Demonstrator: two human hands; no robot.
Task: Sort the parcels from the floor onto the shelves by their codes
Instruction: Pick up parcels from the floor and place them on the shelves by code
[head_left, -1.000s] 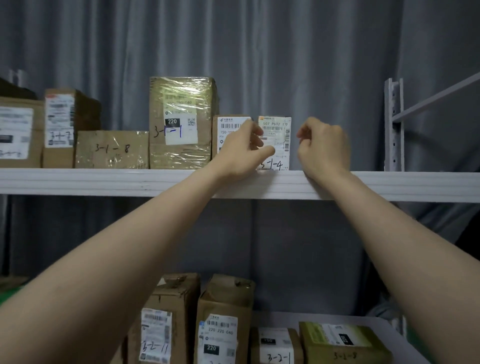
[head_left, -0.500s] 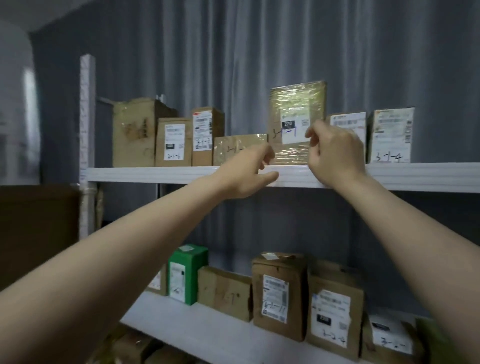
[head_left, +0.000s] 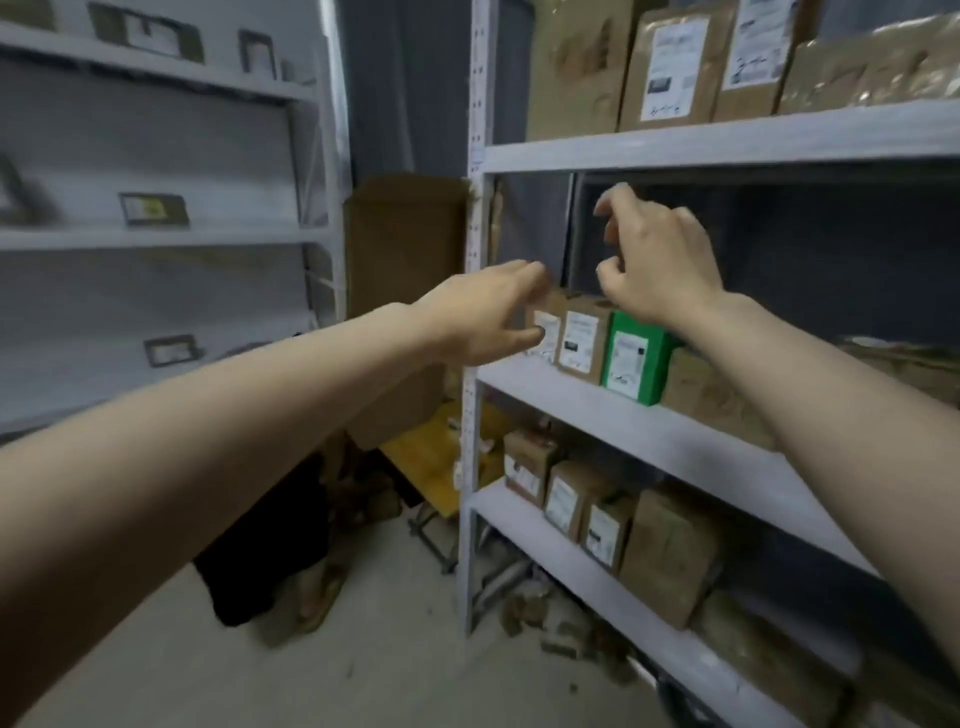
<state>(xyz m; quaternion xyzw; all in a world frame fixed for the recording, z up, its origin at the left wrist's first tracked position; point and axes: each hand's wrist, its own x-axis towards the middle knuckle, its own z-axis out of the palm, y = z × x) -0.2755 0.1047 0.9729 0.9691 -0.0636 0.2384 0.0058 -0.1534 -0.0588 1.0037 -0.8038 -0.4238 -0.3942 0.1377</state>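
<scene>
Both hands raised empty before the middle shelf (head_left: 649, 431): left hand (head_left: 483, 317) loosely spread, right hand (head_left: 660, 265) half curled. Parcels (head_left: 582, 340) stood upright along the shelf, labels outward; green box (head_left: 636, 361) beside them.

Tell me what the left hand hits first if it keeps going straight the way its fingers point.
Most likely the small brown parcel at the left end of the middle shelf. The left hand, empty and open, already overlaps it in view; depth is unclear, so contact can't be confirmed.
</scene>
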